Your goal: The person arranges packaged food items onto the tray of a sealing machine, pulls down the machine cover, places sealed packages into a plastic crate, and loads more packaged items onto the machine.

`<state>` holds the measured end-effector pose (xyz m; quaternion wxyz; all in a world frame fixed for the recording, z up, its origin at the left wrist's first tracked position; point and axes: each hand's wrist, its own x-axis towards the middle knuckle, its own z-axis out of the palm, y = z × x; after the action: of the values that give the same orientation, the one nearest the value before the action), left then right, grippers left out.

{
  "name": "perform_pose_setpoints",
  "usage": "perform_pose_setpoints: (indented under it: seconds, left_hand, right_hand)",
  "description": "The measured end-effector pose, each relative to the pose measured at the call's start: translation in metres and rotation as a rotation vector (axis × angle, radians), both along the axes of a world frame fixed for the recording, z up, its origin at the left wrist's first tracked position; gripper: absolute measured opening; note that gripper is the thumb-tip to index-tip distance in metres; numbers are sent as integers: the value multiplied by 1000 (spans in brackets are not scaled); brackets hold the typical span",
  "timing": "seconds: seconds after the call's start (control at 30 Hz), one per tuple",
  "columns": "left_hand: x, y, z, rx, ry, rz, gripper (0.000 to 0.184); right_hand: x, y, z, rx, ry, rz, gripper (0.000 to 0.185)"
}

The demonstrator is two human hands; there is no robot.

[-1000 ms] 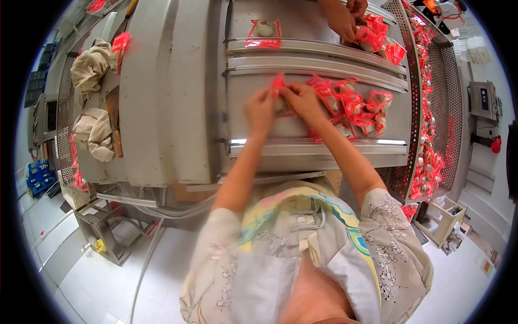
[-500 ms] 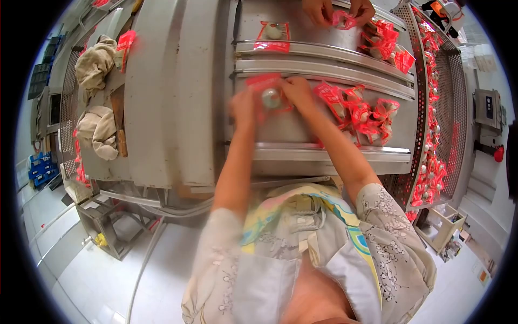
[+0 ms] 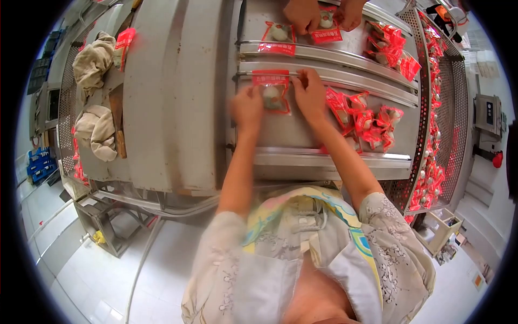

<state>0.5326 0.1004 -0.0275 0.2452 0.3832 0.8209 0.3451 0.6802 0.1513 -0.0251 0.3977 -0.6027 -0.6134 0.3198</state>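
Note:
A clear and red packet (image 3: pixel 277 92) with a pale round item inside lies on the metal worktop, its red printed band against the rail. My left hand (image 3: pixel 248 109) is at its left edge, fingers bent and blurred; whether they grip the packet I cannot make out. Beside its upper right corner is my right hand (image 3: pixel 310 98), thumb and fingers apart with nothing visible between them. A pile of similar red packets (image 3: pixel 364 120) lies to the right of my right hand.
Across the rails (image 3: pixel 329 52), another person's hands (image 3: pixel 303 15) touch a packet (image 3: pixel 327 33); another packet (image 3: pixel 279 39) and a pile (image 3: pixel 386 43) lie nearby. A perforated bin (image 3: pixel 453 108) with many packets stands right. Cloths (image 3: pixel 96 132) and a wooden-handled blade (image 3: pixel 117 110) lie left.
The packet between my hands has gone from tilted and blurred to lying straight against the rail. My right hand has moved slightly right. The other person's hands have moved left, over a flatter packet.

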Motion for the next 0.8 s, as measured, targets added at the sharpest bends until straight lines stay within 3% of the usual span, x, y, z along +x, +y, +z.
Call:
perform_pose_setpoints:
  seconds: [0.03,0.13,0.3,0.4,0.43,0.5,0.6,0.63,0.73,0.8]
  left_hand:
    - [-2,3,-4,10,9,1,27]
    - [-7,11,-16,49,19,14,29]
    - [-5,15,-19,182,-125,93,21]
    - [12,4,5,496,255,68,19]
    - [19,-3,17,604,428,-27,26]
    - [44,-18,16,570,290,-221,28]
    - [104,-31,21,209,-261,-402,27]
    - [118,-31,17,165,-312,-429,28]
    - [148,-21,4,72,-384,-536,29]
    - [160,-13,3,55,-328,-638,29]
  right_hand:
    - [-3,1,14,149,-133,15,14]
    - [-9,26,9,229,-414,129,14]
    - [-9,41,9,67,-312,174,15]
    - [3,37,22,83,-171,136,14]
    - [9,34,28,98,-107,111,14]
    - [38,25,48,105,-107,55,14]
    - [86,18,43,100,-162,13,17]
    - [98,16,38,97,-190,2,18]
    - [118,16,35,-101,85,0,21]
    - [123,14,49,-338,578,-106,23]
